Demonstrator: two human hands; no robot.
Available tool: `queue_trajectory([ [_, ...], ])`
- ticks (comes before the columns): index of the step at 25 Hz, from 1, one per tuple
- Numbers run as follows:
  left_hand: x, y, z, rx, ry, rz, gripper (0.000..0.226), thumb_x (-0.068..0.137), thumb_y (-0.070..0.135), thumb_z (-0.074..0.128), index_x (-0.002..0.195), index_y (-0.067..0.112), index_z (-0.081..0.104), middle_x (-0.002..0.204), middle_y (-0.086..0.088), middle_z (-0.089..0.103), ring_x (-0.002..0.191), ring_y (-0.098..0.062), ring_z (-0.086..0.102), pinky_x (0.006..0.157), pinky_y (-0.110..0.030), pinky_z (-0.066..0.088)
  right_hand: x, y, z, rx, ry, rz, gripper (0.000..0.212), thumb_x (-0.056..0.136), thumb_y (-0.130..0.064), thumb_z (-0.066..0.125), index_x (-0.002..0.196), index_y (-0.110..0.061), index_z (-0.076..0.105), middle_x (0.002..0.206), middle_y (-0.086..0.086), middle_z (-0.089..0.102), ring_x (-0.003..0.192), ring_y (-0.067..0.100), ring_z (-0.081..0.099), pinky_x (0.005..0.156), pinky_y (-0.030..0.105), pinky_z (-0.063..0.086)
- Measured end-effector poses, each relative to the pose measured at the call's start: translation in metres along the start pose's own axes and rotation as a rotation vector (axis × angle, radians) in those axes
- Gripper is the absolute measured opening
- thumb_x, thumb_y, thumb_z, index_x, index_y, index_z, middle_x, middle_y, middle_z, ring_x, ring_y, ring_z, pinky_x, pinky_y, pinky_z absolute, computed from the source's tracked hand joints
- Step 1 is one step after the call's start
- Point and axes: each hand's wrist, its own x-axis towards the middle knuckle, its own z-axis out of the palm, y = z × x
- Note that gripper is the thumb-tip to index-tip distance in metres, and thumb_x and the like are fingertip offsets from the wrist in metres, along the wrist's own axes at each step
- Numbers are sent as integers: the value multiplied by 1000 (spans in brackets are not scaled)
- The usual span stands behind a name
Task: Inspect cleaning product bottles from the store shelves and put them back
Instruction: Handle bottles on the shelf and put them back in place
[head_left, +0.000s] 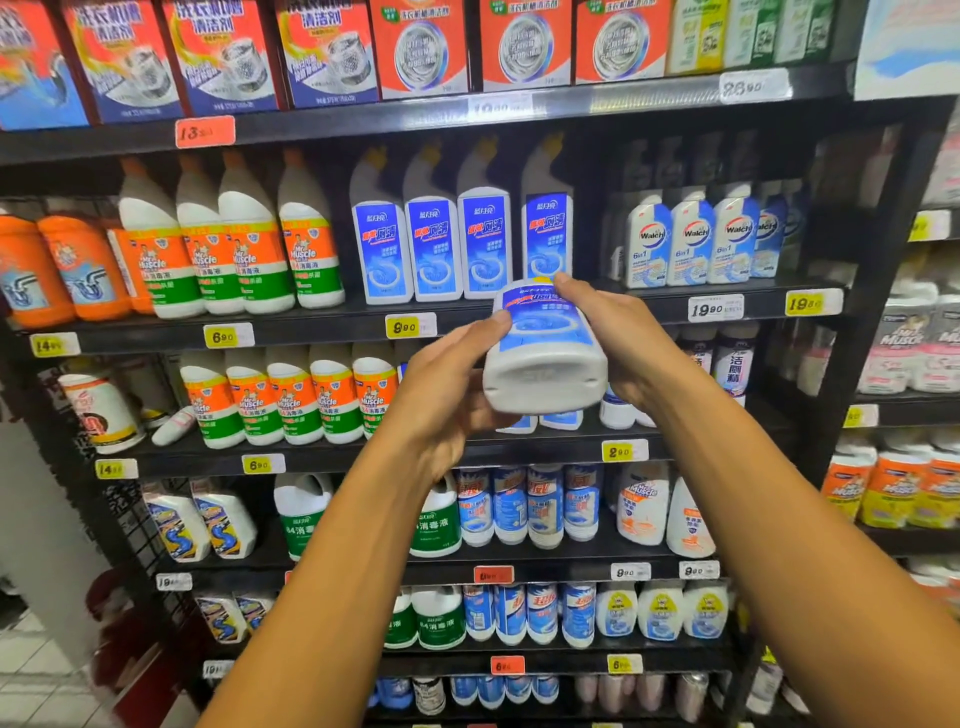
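Between my two hands, out in front of the shelves, the blue-labelled bottle (545, 353) lies tipped with its base toward me, I judge so the underside can be read. My left hand (447, 384) and right hand (618, 338) grip it, fingers curled round either side. Its row of matching bottles (431, 249) stands just behind; the shelf lip (311, 325) and the shelf above bound the return path.

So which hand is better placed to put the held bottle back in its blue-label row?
Probably the right hand: it grips the white blue-label bottle near its top, just below the blue-label row. The left hand holds the lower side.
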Motion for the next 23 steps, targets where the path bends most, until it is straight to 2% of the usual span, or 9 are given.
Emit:
queue_trajectory([
  [2,-2,-6,-5,9,-28,7,27,88,31,69,115,28,64,98,1,77,76,-11,74,50,-27,55,0,3,-2,15,-24,-43,22,94,-34,65,102,-14,69,92,6,78,88,23,76,69,38,63],
  [4,-4,-15,-10,62,-73,-1,36,88,27,70,119,41,58,102,3,77,82,-12,75,54,-26,56,0,6,-5,-3,-44,-117,19,95,-32,63,108,-19,66,90,0,78,80,17,76,56,27,59],
  [7,-6,-31,-16,104,-129,6,52,85,30,71,125,54,48,109,3,75,94,-16,74,63,-24,57,-1,14,-9,-9,-86,-206,28,95,-27,63,123,-27,58,88,-8,77,79,11,75,55,22,55],
  [10,-4,-42,-18,94,-176,42,68,84,28,71,138,49,36,110,0,75,99,-16,72,68,-24,58,-3,22,-10,6,-136,-245,37,96,-21,61,131,-24,49,86,-7,77,78,8,74,57,18,54],
  [13,1,-47,-19,68,-173,108,65,82,23,70,134,48,39,109,0,75,100,-17,72,70,-26,58,-3,22,-11,23,-167,-257,43,92,-24,62,132,-15,48,92,-4,78,84,10,74,62,21,56],
  [15,6,-49,-19,59,-151,122,67,81,21,70,138,42,40,111,-4,75,102,-20,72,70,-27,58,-3,20,-12,19,-202,-258,44,86,-30,63,125,-13,53,93,-4,78,87,11,74,65,22,57],
  [17,11,-52,-18,57,-105,106,69,79,21,71,140,33,41,111,-5,75,102,-21,72,71,-28,58,-1,19,-15,9,-242,-253,35,82,-33,62,113,-17,58,94,-6,78,89,9,73,66,21,57],
  [20,17,-60,-15,58,-36,84,56,81,18,69,133,20,49,107,-2,76,99,-19,73,69,-26,58,-1,20,-21,-47,-304,-242,31,83,-35,63,112,-24,61,99,-8,77,94,8,73,67,21,57],
  [23,19,-74,-13,68,-25,69,44,81,13,70,122,24,55,104,0,76,95,-16,73,67,-23,57,2,30,-31,-60,-337,-230,35,79,-27,69,113,-26,62,101,-7,77,94,9,73,66,20,57],
])
